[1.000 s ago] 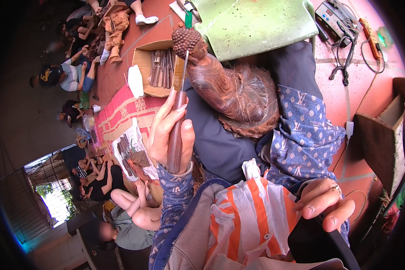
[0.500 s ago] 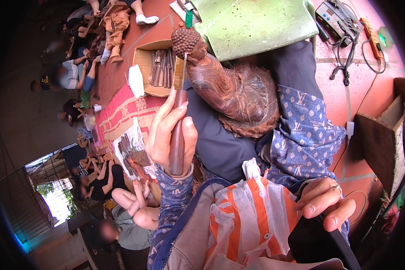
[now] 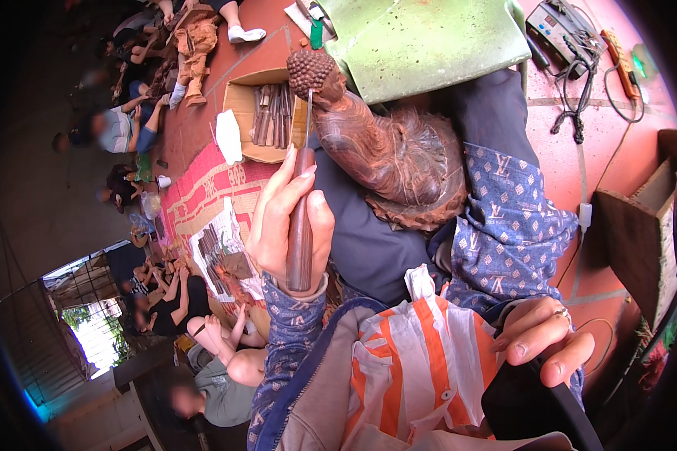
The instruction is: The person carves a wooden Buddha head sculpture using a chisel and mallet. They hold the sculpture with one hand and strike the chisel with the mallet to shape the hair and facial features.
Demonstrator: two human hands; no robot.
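Observation:
My left hand [image 3: 289, 222] is closed around the dark wooden handle of a carving chisel [image 3: 299, 244], held upright. The chisel's thin metal blade reaches up to the side of the head of a dark wooden seated Buddha statue [image 3: 399, 154], near the ear. The statue lies tilted over my legs, its head of carved curls to the upper left and its rough base toward the lower right. At the lower right, my right hand [image 3: 541, 338] curls its fingers over the top of a black, flat-faced object [image 3: 534, 406] by my body; its kind is not clear.
A cardboard box [image 3: 237, 101] of wood-handled tools stands left of the statue, and more tools [image 3: 214, 259] lie on paper beside it. A green plastic stool [image 3: 421, 45] is beyond. To the right are a control box [image 3: 557, 34] with cables and a wooden box [image 3: 639, 225]. Several people sit at left.
My left hand and the chisel have shifted very slightly, with the blade still at the statue's head. My right hand and the statue stay put. A seated person at lower left has moved a little.

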